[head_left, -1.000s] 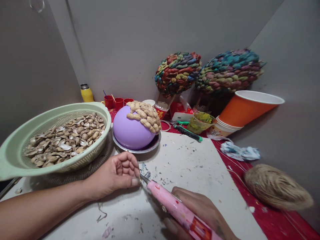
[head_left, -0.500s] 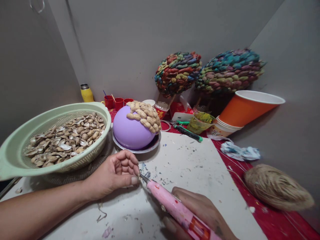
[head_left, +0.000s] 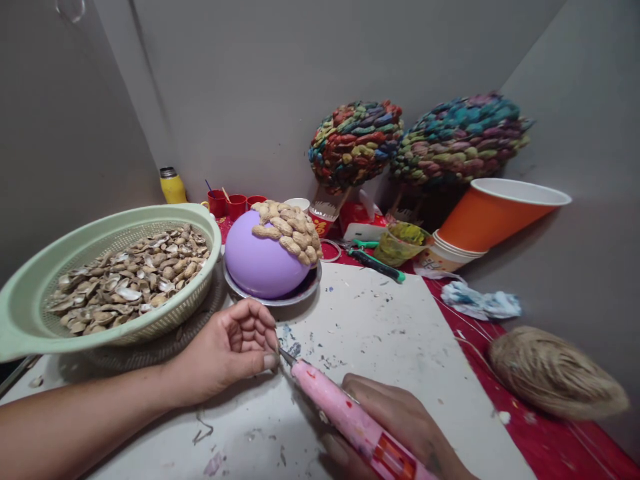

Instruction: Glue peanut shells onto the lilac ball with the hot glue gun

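Note:
My right hand (head_left: 400,417) is wrapped around a pink hot glue gun (head_left: 333,403), whose dark metal nozzle points up and left. The nozzle meets the fingertips of my left hand (head_left: 237,343). Those fingers are curled in a pinch, and whatever lies between them is too small to make out. Behind my left hand, a purple balloon (head_left: 260,260) rests in a shallow metal bowl (head_left: 295,300). Whole peanuts (head_left: 293,230) cover its upper right side in tight rows. A green colander (head_left: 200,287) full of peanut shells (head_left: 135,280) stands to the left.
Red cups (head_left: 236,205) and a yellow bottle (head_left: 173,185) stand along the back. Green-handled pliers (head_left: 377,265), a plastic cup (head_left: 400,247), stacked paper cups (head_left: 455,253), an orange bucket (head_left: 493,213) and a twine ball (head_left: 555,373) line the right. Two colourful peanut-covered balloon shapes (head_left: 355,143) stand behind.
The glue gun and both hands hold nearly the same positions. The whole view has shifted very slightly.

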A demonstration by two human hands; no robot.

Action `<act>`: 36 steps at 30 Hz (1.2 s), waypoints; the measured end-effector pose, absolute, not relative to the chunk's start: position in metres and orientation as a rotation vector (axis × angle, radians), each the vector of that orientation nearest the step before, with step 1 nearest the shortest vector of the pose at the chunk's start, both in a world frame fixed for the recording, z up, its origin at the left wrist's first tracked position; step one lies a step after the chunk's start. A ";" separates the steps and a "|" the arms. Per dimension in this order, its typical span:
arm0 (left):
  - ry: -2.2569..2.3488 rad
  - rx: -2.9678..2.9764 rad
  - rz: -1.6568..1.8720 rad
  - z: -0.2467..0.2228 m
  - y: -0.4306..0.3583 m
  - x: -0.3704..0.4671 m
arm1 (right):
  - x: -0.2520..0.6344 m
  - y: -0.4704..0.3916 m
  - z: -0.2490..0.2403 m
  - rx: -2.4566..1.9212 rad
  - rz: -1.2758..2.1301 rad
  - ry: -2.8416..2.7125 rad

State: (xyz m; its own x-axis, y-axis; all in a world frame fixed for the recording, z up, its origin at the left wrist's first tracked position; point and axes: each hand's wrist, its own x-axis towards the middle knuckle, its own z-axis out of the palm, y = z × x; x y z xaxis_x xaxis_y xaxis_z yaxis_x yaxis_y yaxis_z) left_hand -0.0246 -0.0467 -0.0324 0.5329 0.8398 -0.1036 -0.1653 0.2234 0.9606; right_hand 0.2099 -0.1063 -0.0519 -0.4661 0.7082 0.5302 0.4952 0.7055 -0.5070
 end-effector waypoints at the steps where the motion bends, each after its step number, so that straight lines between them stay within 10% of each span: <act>1: 0.737 1.147 0.788 -0.033 -0.047 -0.025 | 0.210 -0.106 -0.052 -0.919 0.342 -2.172; 36: 0.725 1.088 0.806 -0.030 -0.044 -0.026 | 0.213 -0.111 -0.062 -0.963 0.342 -2.204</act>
State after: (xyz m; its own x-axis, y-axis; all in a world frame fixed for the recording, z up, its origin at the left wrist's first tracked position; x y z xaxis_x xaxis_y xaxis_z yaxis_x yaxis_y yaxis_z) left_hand -0.0258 -0.0439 -0.0299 0.5190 0.8473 -0.1127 -0.2020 0.2497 0.9470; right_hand 0.2130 -0.1106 -0.0617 -0.4809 0.7238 0.4948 0.5398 0.6891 -0.4834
